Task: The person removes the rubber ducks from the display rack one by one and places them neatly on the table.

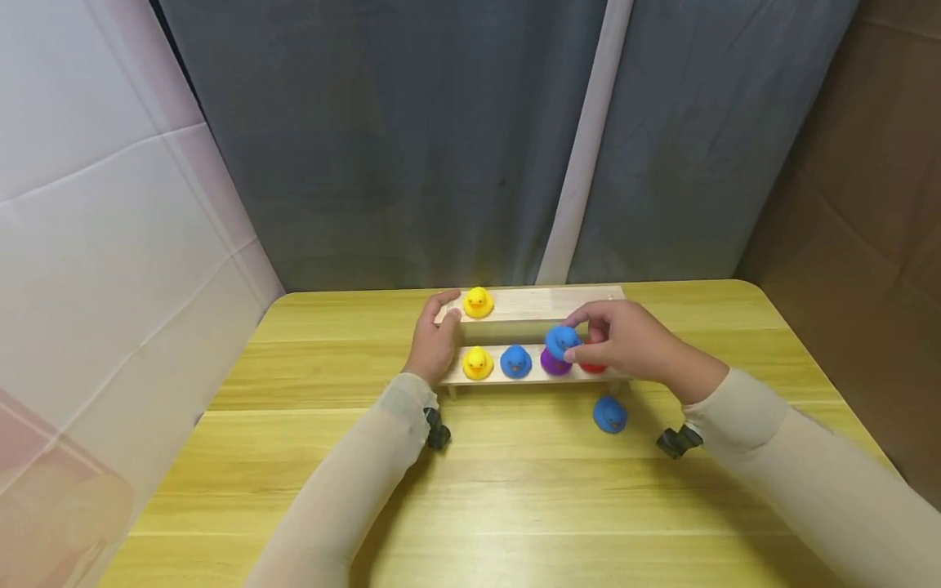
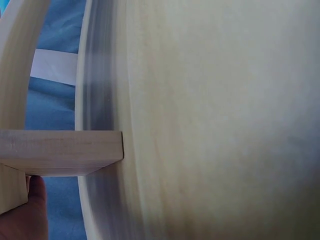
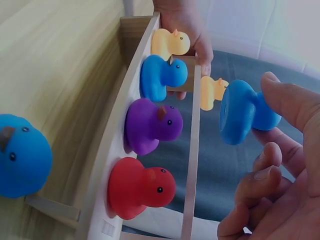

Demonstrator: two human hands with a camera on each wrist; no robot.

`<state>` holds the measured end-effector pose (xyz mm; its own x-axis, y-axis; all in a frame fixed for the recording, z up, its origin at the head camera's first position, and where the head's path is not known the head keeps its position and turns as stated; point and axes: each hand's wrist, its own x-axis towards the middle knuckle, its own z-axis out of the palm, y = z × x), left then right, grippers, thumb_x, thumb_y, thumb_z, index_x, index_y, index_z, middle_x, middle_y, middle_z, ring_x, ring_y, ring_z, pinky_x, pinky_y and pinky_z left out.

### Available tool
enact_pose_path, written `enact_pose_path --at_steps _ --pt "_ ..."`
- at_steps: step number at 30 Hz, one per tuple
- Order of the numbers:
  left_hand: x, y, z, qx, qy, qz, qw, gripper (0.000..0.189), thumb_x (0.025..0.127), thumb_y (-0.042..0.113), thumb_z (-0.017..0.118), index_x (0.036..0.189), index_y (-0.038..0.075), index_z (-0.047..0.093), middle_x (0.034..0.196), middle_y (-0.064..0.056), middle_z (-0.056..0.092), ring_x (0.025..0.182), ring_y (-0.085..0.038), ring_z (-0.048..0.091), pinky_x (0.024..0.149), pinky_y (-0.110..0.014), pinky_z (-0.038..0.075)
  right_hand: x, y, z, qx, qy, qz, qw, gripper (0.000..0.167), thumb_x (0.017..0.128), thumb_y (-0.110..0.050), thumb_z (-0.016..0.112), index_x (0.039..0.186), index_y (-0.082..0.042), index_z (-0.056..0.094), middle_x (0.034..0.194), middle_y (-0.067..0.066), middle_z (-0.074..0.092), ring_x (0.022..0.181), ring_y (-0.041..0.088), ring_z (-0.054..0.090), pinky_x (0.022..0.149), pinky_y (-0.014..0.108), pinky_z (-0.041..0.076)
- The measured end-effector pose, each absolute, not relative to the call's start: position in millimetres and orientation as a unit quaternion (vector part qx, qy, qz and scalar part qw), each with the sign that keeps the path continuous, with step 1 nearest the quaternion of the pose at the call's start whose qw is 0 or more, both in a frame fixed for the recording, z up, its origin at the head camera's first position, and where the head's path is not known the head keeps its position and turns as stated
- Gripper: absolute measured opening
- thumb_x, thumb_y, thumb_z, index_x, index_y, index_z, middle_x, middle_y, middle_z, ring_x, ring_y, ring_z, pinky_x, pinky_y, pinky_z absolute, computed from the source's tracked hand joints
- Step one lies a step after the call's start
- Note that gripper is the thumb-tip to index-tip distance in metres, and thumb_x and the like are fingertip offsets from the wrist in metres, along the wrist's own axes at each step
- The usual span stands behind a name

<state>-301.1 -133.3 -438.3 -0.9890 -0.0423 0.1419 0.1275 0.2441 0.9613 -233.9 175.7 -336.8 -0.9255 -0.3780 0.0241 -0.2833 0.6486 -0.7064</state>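
Note:
My right hand (image 1: 635, 341) pinches a blue rubber duck (image 3: 242, 112) between thumb and fingers, holding it up near the two-step wooden stand (image 1: 547, 304). In the head view the duck overlaps a purple duck (image 1: 555, 364). At the stand's left end, my left hand (image 1: 432, 347) grips the wood, its thumb by the upper step. A yellow duck (image 1: 478, 302) sits on that step, close to the thumb. Along the lower step stand another yellow duck (image 1: 477, 363), a blue duck (image 1: 516, 362), the purple one and a red duck (image 3: 140, 190), partly hidden by my right hand in the head view.
Another blue duck (image 1: 610, 415) lies on the wooden table (image 1: 500, 506), in front of the stand's right end. A grey curtain (image 1: 412, 147) hangs behind the table. White cloth (image 1: 110, 245) stands on the left and a brown panel (image 1: 853, 180) on the right.

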Motion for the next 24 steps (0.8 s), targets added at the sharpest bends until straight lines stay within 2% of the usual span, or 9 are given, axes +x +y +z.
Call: enact_pose_path --at_steps 5,11,24 --pt "-301 -133 -439 -0.028 -0.785 -0.615 0.068 0.04 0.109 0.027 0.047 0.148 0.023 0.055 0.162 -0.002 0.046 0.153 -0.025 0.038 0.129 -0.051 0.024 -225 181 -341 -0.184 0.903 -0.381 0.07 0.038 0.085 -0.024 0.09 0.119 -0.012 0.077 0.078 0.005 0.055 0.075 0.024 0.051 0.058 0.03 0.043" --pt "-300 -134 -439 -0.031 -0.788 -0.61 0.072 0.042 0.109 0.027 0.047 0.149 0.021 0.055 0.162 -0.003 0.046 0.153 -0.026 0.037 0.129 -0.052 0.023 -217 185 -347 -0.18 0.906 -0.374 0.081 0.04 0.085 -0.031 0.09 0.119 -0.016 0.077 0.081 0.005 0.053 0.081 0.023 0.049 0.063 0.03 0.042" --pt "-302 -133 -440 -0.037 -0.784 -0.615 0.077 0.04 0.109 0.025 0.047 0.147 0.02 0.056 0.16 -0.002 0.048 0.153 -0.024 0.038 0.129 -0.05 0.024 -208 188 -369 -0.188 0.899 -0.384 0.094 0.036 0.084 -0.026 0.091 0.114 -0.012 0.078 0.073 0.002 0.051 0.072 0.022 0.05 0.058 0.03 0.041"
